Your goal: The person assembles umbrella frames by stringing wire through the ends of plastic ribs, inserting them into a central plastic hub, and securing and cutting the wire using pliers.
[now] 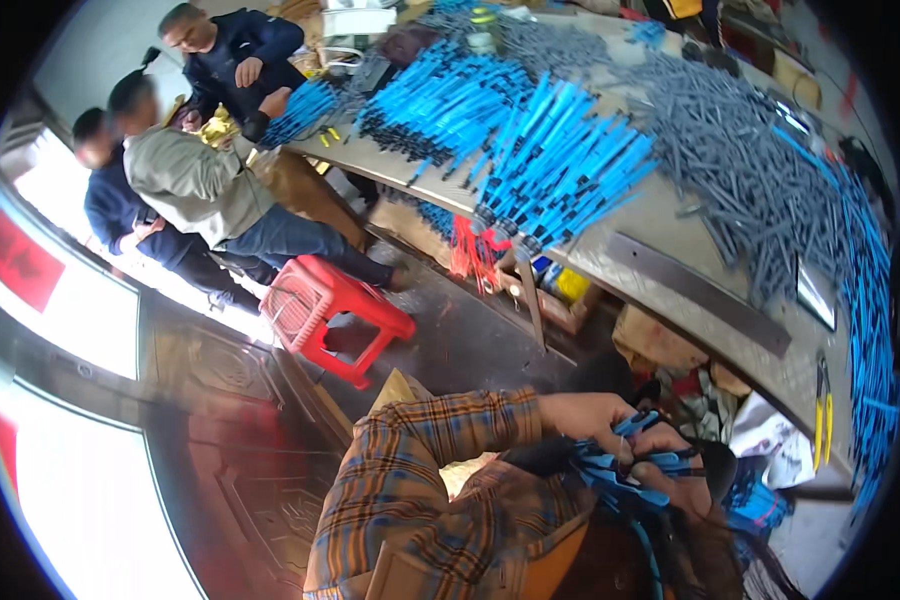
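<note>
At the lower right of the frame, the left hand and right hand curl their fingers around a loose bundle of thin bright-blue strips. At upper centre, long blue pieces with black ends lie fanned on a pale worktable, beside heaped slim grey pieces.

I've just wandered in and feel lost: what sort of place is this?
Probably a small parts workshop: a long workbench carries heaps of blue strips and loose grey pieces, and a yellow-handled hand tool lies near its edge.
</note>
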A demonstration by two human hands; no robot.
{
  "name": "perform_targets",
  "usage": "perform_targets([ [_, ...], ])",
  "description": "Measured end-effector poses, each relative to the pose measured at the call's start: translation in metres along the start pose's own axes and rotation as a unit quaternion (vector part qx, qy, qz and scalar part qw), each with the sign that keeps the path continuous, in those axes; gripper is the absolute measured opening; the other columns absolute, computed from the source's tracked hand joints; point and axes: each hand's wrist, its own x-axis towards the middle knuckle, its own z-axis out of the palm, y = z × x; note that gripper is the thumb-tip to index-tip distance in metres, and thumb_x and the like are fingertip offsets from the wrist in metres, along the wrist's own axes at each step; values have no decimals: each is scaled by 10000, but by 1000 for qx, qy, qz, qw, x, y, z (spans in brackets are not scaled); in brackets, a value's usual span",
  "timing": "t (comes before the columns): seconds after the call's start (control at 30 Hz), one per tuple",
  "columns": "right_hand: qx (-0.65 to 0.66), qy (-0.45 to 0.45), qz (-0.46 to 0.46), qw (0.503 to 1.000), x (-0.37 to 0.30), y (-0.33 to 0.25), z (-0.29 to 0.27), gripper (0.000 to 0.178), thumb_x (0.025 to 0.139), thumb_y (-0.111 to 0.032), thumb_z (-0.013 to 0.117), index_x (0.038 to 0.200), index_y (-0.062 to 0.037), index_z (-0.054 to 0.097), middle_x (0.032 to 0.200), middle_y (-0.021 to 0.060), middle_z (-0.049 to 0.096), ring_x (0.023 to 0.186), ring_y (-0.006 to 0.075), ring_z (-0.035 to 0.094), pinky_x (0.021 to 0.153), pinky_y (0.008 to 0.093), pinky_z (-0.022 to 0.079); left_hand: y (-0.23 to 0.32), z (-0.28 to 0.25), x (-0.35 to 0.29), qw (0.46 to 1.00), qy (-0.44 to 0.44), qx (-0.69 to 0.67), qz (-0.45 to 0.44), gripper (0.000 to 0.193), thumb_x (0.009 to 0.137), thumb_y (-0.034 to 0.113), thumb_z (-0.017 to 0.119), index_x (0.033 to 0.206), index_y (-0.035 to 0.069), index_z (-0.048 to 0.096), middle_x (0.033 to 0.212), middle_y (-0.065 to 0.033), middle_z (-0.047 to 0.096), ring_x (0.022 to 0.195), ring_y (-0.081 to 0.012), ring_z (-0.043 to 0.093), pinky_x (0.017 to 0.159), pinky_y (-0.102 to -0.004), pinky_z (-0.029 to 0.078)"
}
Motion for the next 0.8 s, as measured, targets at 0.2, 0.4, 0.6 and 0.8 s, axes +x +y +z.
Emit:
perform_targets([
  [0.2, 73, 68, 91, 991, -4, 1, -2, 156, 780, -120, 655, 877, -21, 583, 864, 66, 541, 782, 145, 526, 702, 265, 416, 10, 11, -16, 911, 286, 240, 177, 263, 756, 172, 687, 916, -10, 585, 805, -53, 594, 749, -87, 522, 666, -260, 439],
  [0.4, 49, 81, 75, 993, -6, 12, -7, 136, 793, -120, 642, 869, -26, 581, 868, 57, 536, 760, 120, 517, 673, 256, 415, 19, 15, -26, 985, 130, 71, 95, 248, 825, 234, 625, 891, -4, 609, 722, -10, 547, 667, -86, 469, 612, -272, 409],
  [0.6, 11, 53, 54, 997, -10, 20, -6, 163, 780, -121, 651, 887, -41, 556, 831, 43, 523, 750, 119, 515, 664, 253, 411, 36, 24, -19, 991, 122, 42, 20, 231, 856, 236, 580, 846, 10, 625, 678, 34, 515, 650, -52, 441, 582, -245, 380],
  [0.8, 18, 37, -2, 999, -7, 18, -14, 321, 787, -219, 653, 1008, -52, 492, 915, 68, 509, 834, 143, 519, 733, 281, 429, 27, 31, -12, 988, 143, 39, 50, 211, 876, 203, 548, 787, 18, 597, 677, 44, 502, 659, -31, 425, 593, -217, 358],
])
